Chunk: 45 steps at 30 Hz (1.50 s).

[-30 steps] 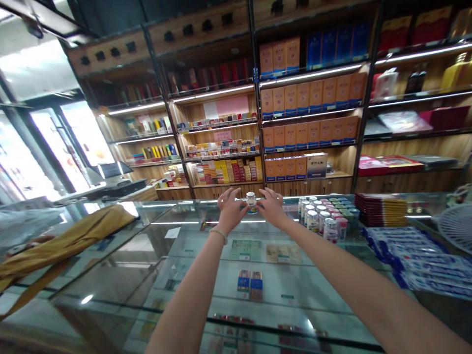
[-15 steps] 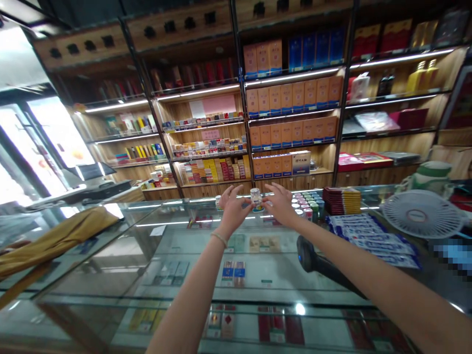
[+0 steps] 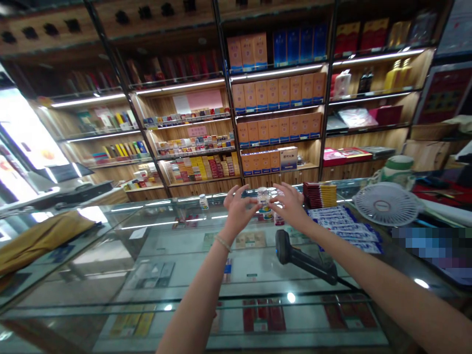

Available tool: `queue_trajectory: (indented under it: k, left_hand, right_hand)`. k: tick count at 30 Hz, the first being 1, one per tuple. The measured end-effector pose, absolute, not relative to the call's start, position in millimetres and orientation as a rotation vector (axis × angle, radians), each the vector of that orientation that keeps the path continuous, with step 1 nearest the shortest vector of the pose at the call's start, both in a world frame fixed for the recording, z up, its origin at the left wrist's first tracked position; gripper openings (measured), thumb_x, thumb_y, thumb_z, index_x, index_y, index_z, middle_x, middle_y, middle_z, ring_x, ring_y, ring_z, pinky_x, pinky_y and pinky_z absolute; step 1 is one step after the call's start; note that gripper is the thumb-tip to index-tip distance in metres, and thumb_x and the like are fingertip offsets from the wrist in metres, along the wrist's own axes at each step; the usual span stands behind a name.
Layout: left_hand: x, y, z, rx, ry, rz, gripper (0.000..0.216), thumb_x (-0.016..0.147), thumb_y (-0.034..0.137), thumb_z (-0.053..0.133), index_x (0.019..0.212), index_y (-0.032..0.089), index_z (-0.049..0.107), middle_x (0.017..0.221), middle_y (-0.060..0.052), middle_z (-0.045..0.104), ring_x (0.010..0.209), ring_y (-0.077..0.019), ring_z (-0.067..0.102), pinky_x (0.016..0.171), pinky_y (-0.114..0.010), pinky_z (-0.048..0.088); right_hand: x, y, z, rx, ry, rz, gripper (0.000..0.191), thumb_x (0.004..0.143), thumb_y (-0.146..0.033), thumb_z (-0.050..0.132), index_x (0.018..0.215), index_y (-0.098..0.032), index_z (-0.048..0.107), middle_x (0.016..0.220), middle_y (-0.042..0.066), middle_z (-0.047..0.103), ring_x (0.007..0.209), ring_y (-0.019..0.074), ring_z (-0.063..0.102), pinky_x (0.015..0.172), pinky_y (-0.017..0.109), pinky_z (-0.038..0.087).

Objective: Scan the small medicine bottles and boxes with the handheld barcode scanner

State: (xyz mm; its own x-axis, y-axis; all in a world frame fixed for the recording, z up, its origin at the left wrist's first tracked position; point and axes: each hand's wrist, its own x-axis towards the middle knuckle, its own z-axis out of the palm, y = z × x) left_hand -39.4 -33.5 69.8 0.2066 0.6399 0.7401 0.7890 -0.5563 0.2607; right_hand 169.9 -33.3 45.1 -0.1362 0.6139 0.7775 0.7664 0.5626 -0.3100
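Observation:
My left hand (image 3: 239,209) and my right hand (image 3: 289,205) reach out over the glass counter. Between their thumbs and fingertips is a small plastic bottle (image 3: 263,195) with a whitish top and a coloured label, pinched from both sides. It is upright at the counter's far edge; whether it touches the glass I cannot tell. Another small white-capped bottle (image 3: 204,201) stands apart, to the left of my left hand. Behind my right hand, more small bottles are mostly hidden. A black handheld scanner (image 3: 306,258) lies below my right wrist.
Stacked red-and-yellow packs (image 3: 319,195) and blue-white sachets (image 3: 342,226) lie right of my right hand. Beyond them are a white fan (image 3: 385,204) and a green-lidded jug (image 3: 396,169). Mustard cloth (image 3: 47,238) lies at left. Shelves of orange boxes (image 3: 278,93) stand behind the counter.
My view has turned right. Both hands have shifted right along the counter with the bottle, away from the lone bottle at left. My right hand now hides most of the grouped bottles.

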Motion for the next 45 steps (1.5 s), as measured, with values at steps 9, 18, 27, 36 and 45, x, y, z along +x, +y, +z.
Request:
queue_trajectory:
  k: [9,18,27,36,45]
  left_hand:
    - [3,-13,55,-2.281,-1.316,-1.399,0.01,0.08,0.036,0.079,0.087,0.028,0.078,0.143,-0.003,0.058,0.142,-0.0319,0.036,0.119,-0.056,0.028]
    - [17,-9,32,-2.312,-1.386,-1.413,0.007,0.08,0.033,0.078,0.085,0.028,0.077,0.142,-0.004,0.059,0.14,-0.0312,0.037,0.117,-0.057,0.03]
    - [16,-12,25,-2.309,-1.376,-1.384,0.011,0.084,0.037,0.074,0.088,0.028,0.077,0.141,-0.003,0.06,0.14,-0.03,0.038,0.117,-0.052,0.031]
    - [18,-20,25,-2.362,-1.362,-1.375,0.012,0.087,0.036,0.071,0.096,0.03,0.077,0.143,-0.002,0.058,0.141,-0.029,0.037,0.118,-0.052,0.031]
    - [26,-29,21,-2.389,-1.333,-1.298,0.032,0.083,0.037,0.074,0.113,0.029,0.07,0.149,-0.006,0.05,0.143,-0.0309,0.036,0.118,-0.052,0.033]
  right_hand:
    - [205,-33,43,-1.188,-1.737,-0.231,0.022,0.092,-0.041,0.06,0.089,-0.028,0.077,0.146,0.005,0.056,0.14,0.0332,0.038,0.108,0.06,0.027]
    - [217,-22,18,-1.209,-1.734,-0.187,0.02,0.091,-0.04,0.062,0.09,-0.028,0.078,0.147,0.007,0.054,0.141,0.0333,0.035,0.108,0.06,0.027]
    - [220,-25,5,-1.25,-1.744,-0.182,0.022,0.09,-0.046,0.064,0.097,-0.029,0.076,0.15,0.006,0.051,0.141,0.0336,0.035,0.11,0.058,0.028]
    - [225,-34,8,-1.217,-1.825,-0.157,0.036,0.089,-0.055,0.062,0.114,-0.031,0.072,0.156,0.007,0.043,0.144,0.0348,0.03,0.112,0.058,0.028]
    - [217,-38,8,-1.225,-1.642,-0.17,0.035,0.087,-0.053,0.063,0.109,-0.028,0.071,0.155,0.008,0.042,0.142,0.0351,0.032,0.113,0.058,0.029]
